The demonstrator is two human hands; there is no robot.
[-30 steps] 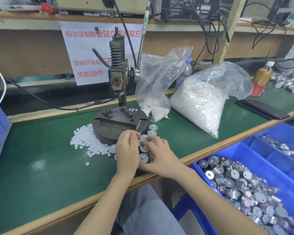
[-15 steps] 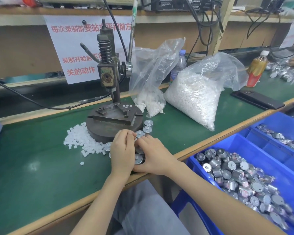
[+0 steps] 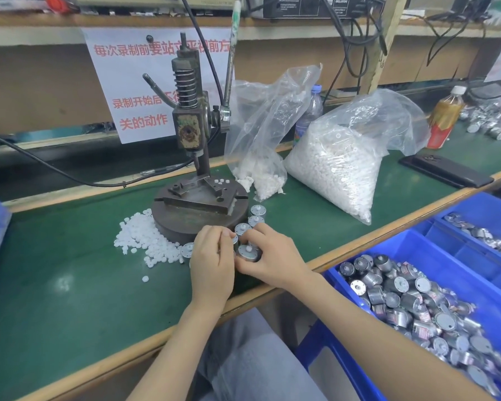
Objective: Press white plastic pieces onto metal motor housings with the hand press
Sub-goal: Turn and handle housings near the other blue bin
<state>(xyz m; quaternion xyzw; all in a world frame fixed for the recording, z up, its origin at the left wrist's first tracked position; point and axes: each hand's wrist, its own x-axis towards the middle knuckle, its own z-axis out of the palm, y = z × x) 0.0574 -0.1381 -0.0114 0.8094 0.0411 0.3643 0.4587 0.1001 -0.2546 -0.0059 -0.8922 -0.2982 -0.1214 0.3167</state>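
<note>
Several metal motor housings point(image 3: 257, 211) stand in a cluster on the green mat in front of the hand press point(image 3: 197, 180). Both hands are over this cluster. My right hand point(image 3: 272, 256) grips one motor housing point(image 3: 248, 252) between thumb and fingers. My left hand point(image 3: 211, 261) lies beside it with fingers curled down over the housings; what its fingertips hold is hidden. A pile of loose white plastic pieces point(image 3: 145, 238) lies left of the press base. The press fixture holds no housing.
Two clear bags of white pieces point(image 3: 330, 169) sit behind right of the press, with a water bottle between them. Blue bins of motor housings point(image 3: 417, 299) stand at my right, below the table edge. A black phone point(image 3: 446, 170) and a drink bottle point(image 3: 443, 120) lie far right.
Both hands have stayed on the housing cluster before the press; only the fingers shifted slightly. The camera view has moved a little.
</note>
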